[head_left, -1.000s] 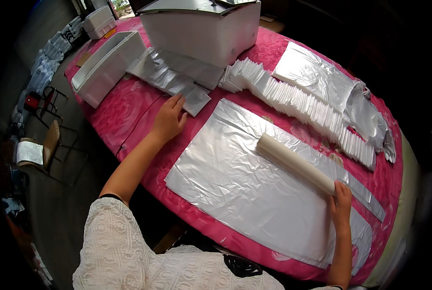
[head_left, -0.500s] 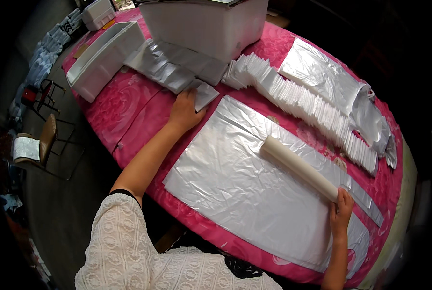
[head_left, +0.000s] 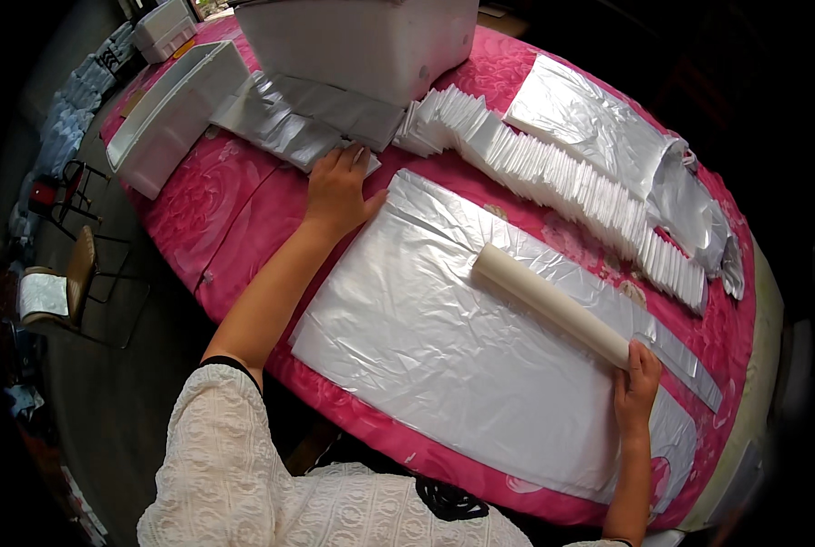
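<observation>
The pink-covered counter (head_left: pixel 216 205) carries silvery sheets (head_left: pixel 444 365) and overlapping packets (head_left: pixel 291 132), with a pale tube (head_left: pixel 549 303) over the sheets, its nearer end clasped by the right hand (head_left: pixel 638 378), while the left hand (head_left: pixel 339 193) touches the packets, grip unclear.

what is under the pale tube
Silvery sheeting shows along both sides of the pale tube, spread on a pink cloth. The patch directly beneath the tube is covered and cannot be seen.
</observation>
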`<state>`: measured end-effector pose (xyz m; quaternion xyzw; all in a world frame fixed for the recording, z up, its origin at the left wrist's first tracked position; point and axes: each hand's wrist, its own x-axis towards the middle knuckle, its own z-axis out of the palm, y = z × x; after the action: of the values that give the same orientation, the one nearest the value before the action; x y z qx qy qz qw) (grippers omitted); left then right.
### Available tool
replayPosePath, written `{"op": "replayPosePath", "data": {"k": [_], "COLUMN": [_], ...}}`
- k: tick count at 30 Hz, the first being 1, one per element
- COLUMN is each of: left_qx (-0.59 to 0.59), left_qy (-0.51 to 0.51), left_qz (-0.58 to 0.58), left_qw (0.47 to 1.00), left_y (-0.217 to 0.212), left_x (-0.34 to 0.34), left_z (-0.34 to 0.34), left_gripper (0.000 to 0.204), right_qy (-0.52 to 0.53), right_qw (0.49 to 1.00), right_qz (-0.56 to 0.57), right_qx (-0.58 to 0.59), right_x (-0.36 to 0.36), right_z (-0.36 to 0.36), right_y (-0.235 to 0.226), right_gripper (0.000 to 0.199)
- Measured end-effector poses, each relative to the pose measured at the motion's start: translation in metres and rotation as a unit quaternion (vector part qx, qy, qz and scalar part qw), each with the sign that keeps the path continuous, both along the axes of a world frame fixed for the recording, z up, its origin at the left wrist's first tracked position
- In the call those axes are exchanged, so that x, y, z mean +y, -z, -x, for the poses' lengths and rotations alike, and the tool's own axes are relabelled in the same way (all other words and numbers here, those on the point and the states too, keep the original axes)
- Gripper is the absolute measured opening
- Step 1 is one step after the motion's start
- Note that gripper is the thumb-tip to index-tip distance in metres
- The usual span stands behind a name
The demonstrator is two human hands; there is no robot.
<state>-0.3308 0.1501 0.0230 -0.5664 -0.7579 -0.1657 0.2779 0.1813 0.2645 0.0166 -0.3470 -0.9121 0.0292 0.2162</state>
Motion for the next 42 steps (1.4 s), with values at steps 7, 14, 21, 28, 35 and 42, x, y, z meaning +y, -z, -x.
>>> {"op": "replayPosePath", "data": {"k": [7,14,21,28,35,42], "left_qx": [-0.059,-0.126,-0.096,-0.165,-0.322,-0.327], "left_qy": [-0.113,-0.132,-0.102,0.186,0.362,0.425], "left_qz": [0.024,0.005,0.018,0.018,0.174,0.181], "left_qw": [0.992,0.983,0.99,0.968,0.857,0.824], "left_y": [0.021,0.023,0.011,-0.021,-0.009,0.014], "left_x": [0.018,0.025,0.029,-0.002,-0.037,-0.038], "left_z": [0.038,0.043,0.02,-0.076,-0.213,-0.318], "left_gripper": [0.054,0.059,0.059,0.053,0.057,0.081], "right_qy": [-0.006,-0.005,-0.022,0.016,0.174,0.026], "right_qw": [1.0,1.0,1.0,1.0,0.964,0.978], "right_qz": [0.001,-0.001,-0.018,0.011,0.193,0.192], "right_qx": [0.008,0.001,0.007,-0.008,-0.061,0.083], "right_x": [0.001,0.0,0.0,-0.015,-0.129,-0.165], "right_z": [0.0,0.002,-0.001,0.009,0.006,-0.006], "right_y": [0.0,-0.001,0.001,-0.026,-0.034,0.0], "right_gripper": [0.051,0.052,0.054,0.052,0.05,0.045]}}
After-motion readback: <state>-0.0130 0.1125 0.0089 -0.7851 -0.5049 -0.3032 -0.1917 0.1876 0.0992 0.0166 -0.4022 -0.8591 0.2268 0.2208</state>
